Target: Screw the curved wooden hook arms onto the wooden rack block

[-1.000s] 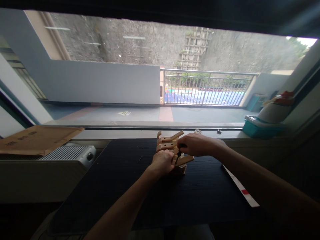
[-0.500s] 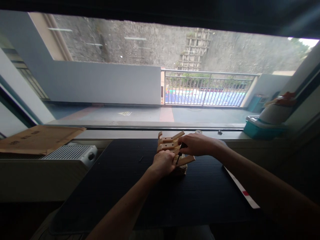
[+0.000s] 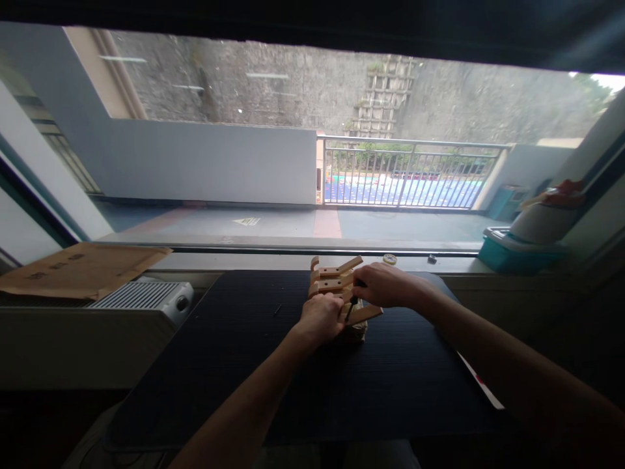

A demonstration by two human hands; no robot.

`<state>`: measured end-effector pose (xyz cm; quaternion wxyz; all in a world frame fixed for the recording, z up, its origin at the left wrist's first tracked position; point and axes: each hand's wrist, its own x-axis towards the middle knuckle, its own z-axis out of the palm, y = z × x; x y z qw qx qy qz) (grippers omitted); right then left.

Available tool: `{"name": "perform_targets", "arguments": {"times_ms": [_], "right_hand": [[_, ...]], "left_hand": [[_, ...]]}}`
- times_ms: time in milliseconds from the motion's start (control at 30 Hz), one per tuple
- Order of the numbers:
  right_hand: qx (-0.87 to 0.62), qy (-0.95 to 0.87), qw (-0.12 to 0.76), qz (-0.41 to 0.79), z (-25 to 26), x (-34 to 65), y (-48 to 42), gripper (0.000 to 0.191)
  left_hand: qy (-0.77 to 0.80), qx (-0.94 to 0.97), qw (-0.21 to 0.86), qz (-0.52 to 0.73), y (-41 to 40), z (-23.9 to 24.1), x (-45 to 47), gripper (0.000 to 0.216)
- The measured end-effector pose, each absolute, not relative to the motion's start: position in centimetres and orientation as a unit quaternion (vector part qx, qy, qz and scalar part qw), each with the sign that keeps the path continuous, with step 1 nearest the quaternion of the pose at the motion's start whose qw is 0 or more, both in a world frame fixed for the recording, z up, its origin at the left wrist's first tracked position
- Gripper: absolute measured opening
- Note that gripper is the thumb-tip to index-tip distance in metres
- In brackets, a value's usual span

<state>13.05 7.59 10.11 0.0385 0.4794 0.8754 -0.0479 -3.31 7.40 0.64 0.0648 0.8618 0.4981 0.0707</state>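
Observation:
A wooden rack with several curved, hook-like slats (image 3: 332, 284) rests near the far edge of the black table (image 3: 234, 365). My left hand (image 3: 318, 318) is closed on its near left side, fingers pressed against the wood. In my right hand (image 3: 385, 284) is a screwdriver (image 3: 352, 305) with a dark handle, tilted, its tip down at the nearest slat. Dark holes show in the farther slats. Whether a screw sits under the tip is too small to tell. Below the nearest slat is a crinkled, brownish bundle (image 3: 360, 332), partly hidden.
A thin dark rod (image 3: 278, 309) lies on the table left of the rack. On the sill are a tape roll (image 3: 389, 258), a small dark item (image 3: 432, 259) and a teal box (image 3: 512, 251). Brown cardboard (image 3: 83, 268) lies over a white heater (image 3: 146, 296) at left.
The view has shifted slightly. My right hand has turned a little around the screwdriver, and the tape roll behind it shows more fully. My left hand keeps its hold on the rack.

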Motion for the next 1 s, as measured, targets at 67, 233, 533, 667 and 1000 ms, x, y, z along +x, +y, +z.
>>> {"name": "perform_targets", "arguments": {"times_ms": [67,233,533,667,1000], "right_hand": [[0.477,0.876,0.039,-0.052,10.4,13.2,7.5,0.024],[0.445,0.894,0.021,-0.053,11.1,13.0,7.2,0.02],[0.456,0.889,0.003,-0.054,9.5,12.2,7.8,0.025],[0.463,0.885,0.017,-0.052,9.9,12.3,8.0,0.028],[0.434,0.897,0.049,-0.067,10.7,12.3,7.1,0.02]], "left_hand": [[0.5,0.861,0.064,0.067,7.3,0.7,-3.3,0.021],[0.501,0.861,0.062,0.063,7.2,1.0,-3.2,0.023],[0.502,0.86,0.064,0.066,6.9,1.3,-3.1,0.021],[0.505,0.858,0.066,0.067,6.9,1.3,-3.2,0.021],[0.506,0.857,0.066,0.065,6.9,1.3,-3.1,0.02]]}}
